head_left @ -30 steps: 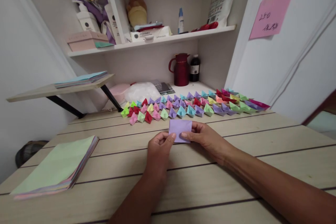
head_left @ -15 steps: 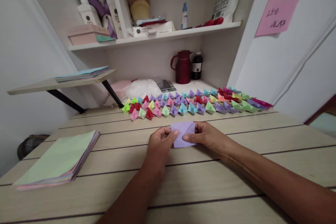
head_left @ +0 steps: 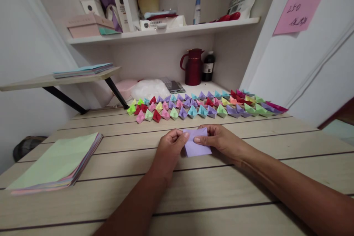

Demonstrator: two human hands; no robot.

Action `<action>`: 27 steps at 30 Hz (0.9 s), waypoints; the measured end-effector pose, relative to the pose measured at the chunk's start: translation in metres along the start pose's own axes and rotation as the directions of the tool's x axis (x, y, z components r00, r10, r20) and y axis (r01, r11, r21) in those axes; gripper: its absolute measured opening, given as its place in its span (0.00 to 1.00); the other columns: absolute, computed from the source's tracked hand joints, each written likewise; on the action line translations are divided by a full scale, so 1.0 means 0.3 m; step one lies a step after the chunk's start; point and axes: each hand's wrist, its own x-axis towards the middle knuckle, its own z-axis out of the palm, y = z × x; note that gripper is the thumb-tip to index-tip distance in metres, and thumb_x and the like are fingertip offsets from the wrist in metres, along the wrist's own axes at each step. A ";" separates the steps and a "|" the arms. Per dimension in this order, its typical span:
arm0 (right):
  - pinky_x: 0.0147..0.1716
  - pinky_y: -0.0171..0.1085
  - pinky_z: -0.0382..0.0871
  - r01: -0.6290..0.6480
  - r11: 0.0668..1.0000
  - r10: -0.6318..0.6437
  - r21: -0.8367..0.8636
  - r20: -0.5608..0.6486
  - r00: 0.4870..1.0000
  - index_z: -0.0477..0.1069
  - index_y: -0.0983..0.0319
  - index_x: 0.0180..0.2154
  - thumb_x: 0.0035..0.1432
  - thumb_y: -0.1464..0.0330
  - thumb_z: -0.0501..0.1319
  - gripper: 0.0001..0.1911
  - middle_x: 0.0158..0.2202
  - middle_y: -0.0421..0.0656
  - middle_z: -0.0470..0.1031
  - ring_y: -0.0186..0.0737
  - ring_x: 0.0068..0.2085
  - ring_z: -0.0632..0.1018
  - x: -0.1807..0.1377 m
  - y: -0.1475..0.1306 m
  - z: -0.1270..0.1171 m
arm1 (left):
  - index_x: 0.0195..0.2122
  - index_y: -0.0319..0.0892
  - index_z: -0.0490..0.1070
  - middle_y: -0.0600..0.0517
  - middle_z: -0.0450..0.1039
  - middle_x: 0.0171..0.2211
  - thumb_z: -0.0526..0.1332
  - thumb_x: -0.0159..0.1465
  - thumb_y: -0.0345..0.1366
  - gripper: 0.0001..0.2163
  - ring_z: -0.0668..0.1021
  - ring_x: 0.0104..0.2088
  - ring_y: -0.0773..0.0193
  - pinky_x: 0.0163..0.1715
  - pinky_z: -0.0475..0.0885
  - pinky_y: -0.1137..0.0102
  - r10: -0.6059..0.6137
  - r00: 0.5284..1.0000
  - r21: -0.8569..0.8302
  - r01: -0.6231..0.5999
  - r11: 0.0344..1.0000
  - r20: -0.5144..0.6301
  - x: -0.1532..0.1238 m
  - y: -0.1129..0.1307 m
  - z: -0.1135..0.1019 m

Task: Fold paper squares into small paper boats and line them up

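Purple paper (head_left: pixel 198 149), pinched from both sides

Held as a small folded square near the middle of the wooden table (head_left: pixel 210 188), on the near side of the rows of paper boats (head_left: pixel 193 112) and apart from them; impossible to tell whether resting on the table or just above. Gripped at the left edge by the left hand (head_left: pixel 170 147), thumb on the upper face, fingers curled and mostly hidden behind. Gripped at the right by the right hand (head_left: pixel 222 139), thumb reaching further in toward the middle, fingers tucked behind. Closed on the paper on both sides, with little more than its thickness between thumb and fingers.

Set well to the left of both hands, a thick stack of sheets (head_left: pixel 58 158), light green on top. Raised behind on dark legs (head_left: pixel 65 100), a small stand (head_left: pixel 38 82) with more sheets (head_left: pixel 83 70), blue uppermost. Farther back, a red jug (head_left: pixel 193 69) just beside a dark bottle (head_left: pixel 208 67), both below a white shelf (head_left: pixel 221 25). Stuck up on the right, a pink note (head_left: pixel 301 9) marked "250"
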 end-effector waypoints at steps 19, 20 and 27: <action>0.42 0.42 0.58 0.430 -0.143 -0.361 -0.891 0.452 0.816 0.71 0.60 0.37 0.58 0.72 0.57 0.06 0.35 0.43 0.74 0.43 0.39 0.71 -0.022 0.019 0.011 | 0.33 0.42 0.75 0.49 0.71 0.37 0.55 0.62 0.28 0.08 0.74 0.42 0.61 0.46 0.68 0.66 0.529 0.849 0.722 -0.377 0.580 0.019 0.069 0.003 -0.122; 0.42 0.42 0.59 0.432 -0.113 -0.352 -0.895 0.442 0.825 0.71 0.60 0.37 0.57 0.73 0.57 0.06 0.36 0.43 0.74 0.43 0.39 0.71 -0.028 0.018 0.011 | 0.34 0.43 0.75 0.50 0.71 0.38 0.56 0.62 0.29 0.08 0.74 0.42 0.62 0.46 0.68 0.67 0.506 0.858 0.724 -0.406 0.558 0.091 0.065 0.002 -0.118; 0.45 0.41 0.63 0.431 0.234 -0.329 -0.872 0.346 0.878 0.73 0.60 0.39 0.52 0.78 0.58 0.13 0.38 0.44 0.73 0.43 0.43 0.73 -0.025 0.018 -0.009 | 0.41 0.48 0.75 0.53 0.73 0.43 0.60 0.61 0.31 0.09 0.72 0.47 0.59 0.48 0.64 0.62 0.243 0.864 0.808 -0.500 0.312 0.441 0.013 0.004 -0.088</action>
